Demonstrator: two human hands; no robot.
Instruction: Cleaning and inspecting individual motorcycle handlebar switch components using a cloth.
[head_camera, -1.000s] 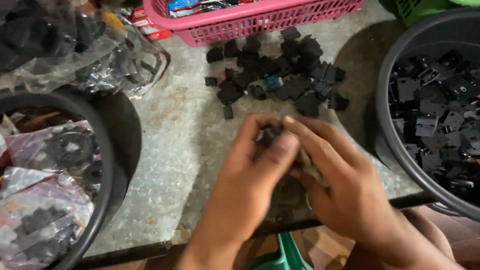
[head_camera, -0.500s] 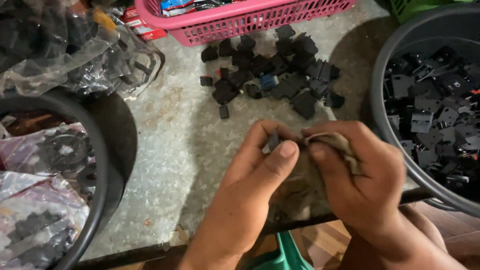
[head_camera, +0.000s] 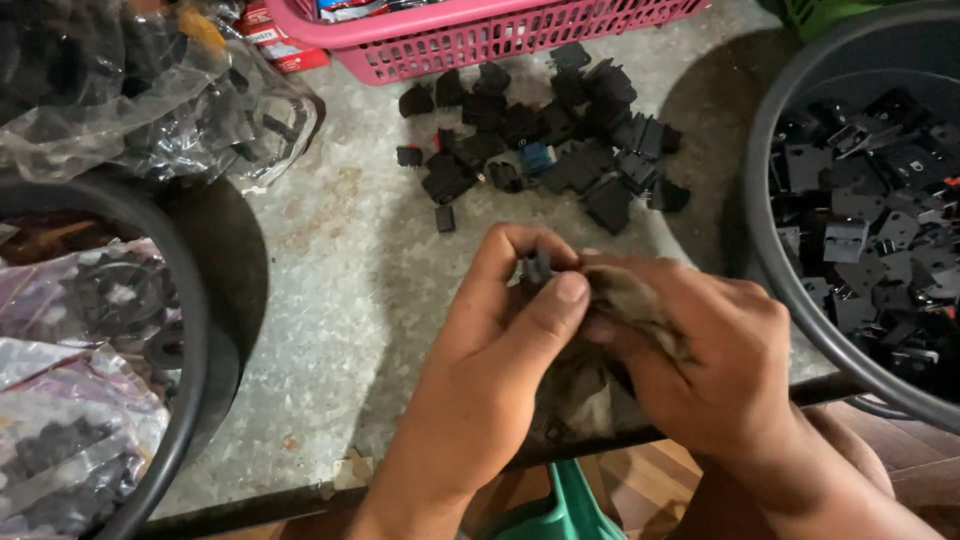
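both hands at the table's (head_camera: 400, 300) near edge: left hand (head_camera: 500, 350) pinches a small black part (head_camera: 537, 268), right hand (head_camera: 700, 360) grips a rag (head_camera: 630, 300), wiping it.

2 hands (head_camera: 500, 350), 1 black part (head_camera: 537, 267) pinched between them. 2 dark tubs (head_camera: 770, 170), 1 pink basket (head_camera: 480, 45), 1 pile (head_camera: 550, 150) of loose parts, too many to count.

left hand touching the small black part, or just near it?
Touching. Head view: left hand pinches the small black part between thumb and fingers, no gap visible.
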